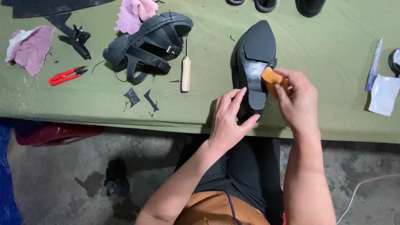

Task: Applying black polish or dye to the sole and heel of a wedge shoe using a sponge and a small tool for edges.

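Note:
A black heeled shoe [257,50] lies sole-up on the green-covered table [325,50]. My left hand [228,118] rests against the shoe's heel end at the table's near edge, fingers apart and steadying it. My right hand [296,100] pinches a small orange block [271,79] and presses it against the side of the sole near the heel.
A black strappy sandal [146,41] lies to the left, with a wooden-handled awl [186,71] beside it. Red thread snips [66,76], pink cloth scraps [31,48], black leather offcuts [139,98] and a pen [373,64] with white paper [384,95] also lie on the table.

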